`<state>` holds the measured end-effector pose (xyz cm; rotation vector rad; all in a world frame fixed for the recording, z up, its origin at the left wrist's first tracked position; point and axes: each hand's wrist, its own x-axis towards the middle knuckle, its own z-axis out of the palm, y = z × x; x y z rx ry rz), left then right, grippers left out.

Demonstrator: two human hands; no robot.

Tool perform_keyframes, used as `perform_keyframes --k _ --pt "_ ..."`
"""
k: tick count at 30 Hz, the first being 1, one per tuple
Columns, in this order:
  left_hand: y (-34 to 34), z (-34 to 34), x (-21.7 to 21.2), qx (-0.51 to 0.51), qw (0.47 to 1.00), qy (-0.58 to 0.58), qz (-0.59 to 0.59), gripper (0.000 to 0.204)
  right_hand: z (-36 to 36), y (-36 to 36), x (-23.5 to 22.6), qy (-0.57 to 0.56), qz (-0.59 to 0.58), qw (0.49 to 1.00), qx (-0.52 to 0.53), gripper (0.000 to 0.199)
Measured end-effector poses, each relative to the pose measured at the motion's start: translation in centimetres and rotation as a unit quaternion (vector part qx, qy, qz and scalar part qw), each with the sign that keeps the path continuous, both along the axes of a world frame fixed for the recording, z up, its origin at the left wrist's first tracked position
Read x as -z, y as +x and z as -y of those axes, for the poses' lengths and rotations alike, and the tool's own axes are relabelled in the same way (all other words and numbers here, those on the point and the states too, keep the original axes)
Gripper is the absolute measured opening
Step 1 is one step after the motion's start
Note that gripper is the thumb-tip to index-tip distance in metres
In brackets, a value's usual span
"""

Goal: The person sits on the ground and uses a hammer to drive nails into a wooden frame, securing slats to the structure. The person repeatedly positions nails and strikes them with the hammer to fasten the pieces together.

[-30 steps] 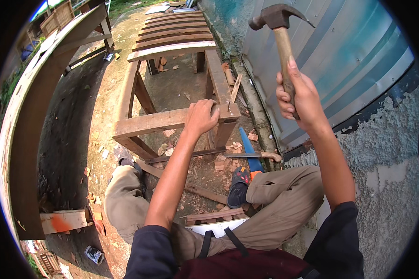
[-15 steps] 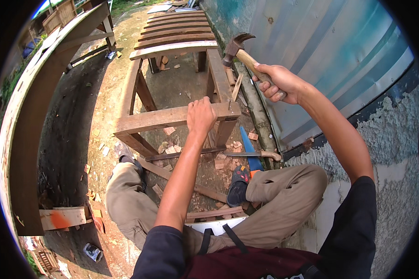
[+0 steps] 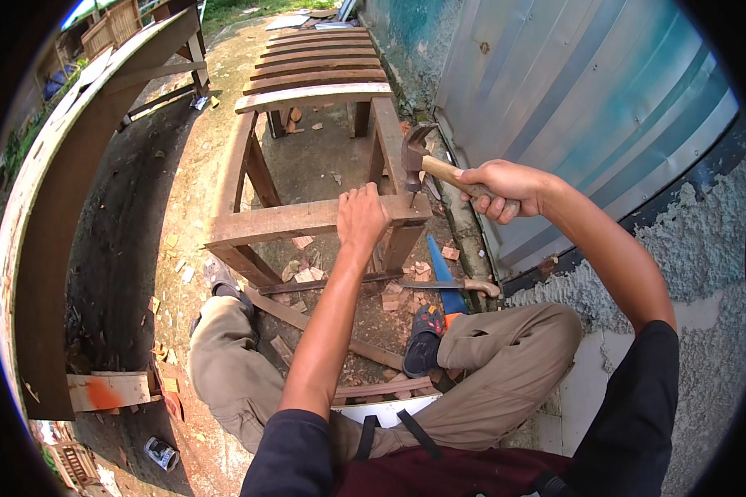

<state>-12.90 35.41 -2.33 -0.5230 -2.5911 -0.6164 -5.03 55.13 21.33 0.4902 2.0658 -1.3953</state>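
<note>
My right hand (image 3: pixel 503 190) is wrapped round the wooden handle of a claw hammer (image 3: pixel 443 170). The hammer's face is right over a nail (image 3: pixel 412 200) that stands up from the right corner of a wooden frame (image 3: pixel 290 217); I cannot tell whether they touch. My left hand (image 3: pixel 362 215) grips the frame's near rail, left of the nail, with its fingers over the far edge. The frame stands on legs, and wooden slats (image 3: pixel 315 62) lie across its far part.
A blue-bladed saw (image 3: pixel 442 261) and a long knife (image 3: pixel 472 286) with a wooden handle lie right of the near legs. Wood offcuts (image 3: pixel 307 273) litter the ground. A metal sheet wall (image 3: pixel 572 124) rises at right, a long wooden board structure (image 3: pixel 50 232) at left. A can (image 3: pixel 162 453) lies lower left.
The hammer has come down from above to the nail's head, with my right hand lower. My left hand stays on the rail.
</note>
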Motion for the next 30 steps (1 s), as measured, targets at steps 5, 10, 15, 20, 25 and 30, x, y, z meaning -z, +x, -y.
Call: perform_keyframes --k 5,10,15,20,25,30 --pt "0.0 0.1 0.2 -0.005 1.0 -0.001 -0.018 0.016 1.6 1.4 -3.2 -0.054 -0.125 0.985 0.102 0.043" --pt "0.0 0.5 0.4 0.0 1.0 0.013 -0.016 0.018 2.8 2.3 -2.7 -0.069 -0.368 0.923 0.09 0.049" --pt "0.0 -0.4 -0.1 0.009 1.0 0.014 -0.001 0.021 1.0 6.3 7.6 0.034 -0.165 0.985 0.036 0.049" --pt "-0.3 0.6 0.4 -0.006 1.0 0.01 0.009 0.025 0.4 6.0 2.3 0.032 -0.091 0.991 0.093 0.05" --pt "0.1 0.2 0.0 0.001 1.0 0.003 0.028 0.018 1.5 5.2 -5.1 0.003 -0.353 0.934 0.055 0.053" --pt "0.1 0.0 -0.4 0.011 1.0 0.002 0.027 0.019 2.7 2.6 -3.1 -0.04 -0.404 0.913 0.045 0.056"
